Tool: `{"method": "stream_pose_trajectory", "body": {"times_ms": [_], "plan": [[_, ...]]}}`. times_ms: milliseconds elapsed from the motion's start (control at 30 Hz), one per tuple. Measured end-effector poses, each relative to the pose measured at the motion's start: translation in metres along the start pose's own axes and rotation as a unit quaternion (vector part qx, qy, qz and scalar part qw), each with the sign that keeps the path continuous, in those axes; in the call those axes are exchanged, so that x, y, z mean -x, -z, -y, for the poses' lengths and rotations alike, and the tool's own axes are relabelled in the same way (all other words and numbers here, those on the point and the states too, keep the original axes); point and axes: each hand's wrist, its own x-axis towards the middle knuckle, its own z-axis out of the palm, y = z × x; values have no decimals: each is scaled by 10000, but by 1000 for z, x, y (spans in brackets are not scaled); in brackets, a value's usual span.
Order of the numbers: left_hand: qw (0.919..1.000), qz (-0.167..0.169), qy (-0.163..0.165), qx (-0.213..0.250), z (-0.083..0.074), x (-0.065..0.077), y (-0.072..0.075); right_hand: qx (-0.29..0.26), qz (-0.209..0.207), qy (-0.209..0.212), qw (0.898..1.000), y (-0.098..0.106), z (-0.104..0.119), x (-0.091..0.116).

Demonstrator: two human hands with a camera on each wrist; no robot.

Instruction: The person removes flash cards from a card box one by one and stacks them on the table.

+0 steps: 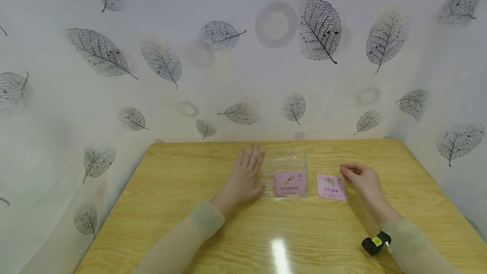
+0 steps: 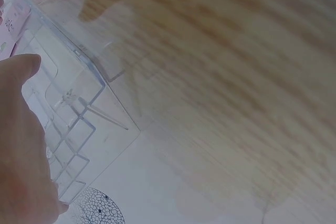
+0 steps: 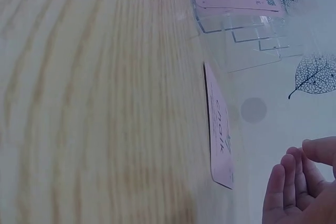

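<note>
A clear plastic tiered card holder [image 1: 290, 154] stands on the table, with a pink "crayon" card [image 1: 291, 184] in its front slot. My left hand [image 1: 242, 179] is along the holder's left side, its fingers straight. In the left wrist view, the left thumb [image 2: 27, 66] overlaps the clear stepped walls. To the right of the holder a pink "chalk" card [image 1: 331, 188] lies on the tabletop. Just beyond that card's right edge is my right hand [image 1: 364, 179], fingers loosely bent and thumb near the index fingertip. Nothing shows between them in the right wrist view.
The wooden table [image 1: 182, 181] meets a pale leaf-printed cloth [image 1: 243, 79] at its back edge and sides. A small black device [image 1: 376, 243] sits at the right wrist. Glare [image 1: 280, 257] marks the tabletop near the front.
</note>
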Motion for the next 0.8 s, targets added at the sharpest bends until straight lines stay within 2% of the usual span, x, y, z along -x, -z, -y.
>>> {"method": "stream_pose_trajectory", "body": {"times_ms": [800], "plan": [[10000, -33, 5, -9, 0, 0, 1, 29, 500, 650, 9966, -12, 16, 8]]}}
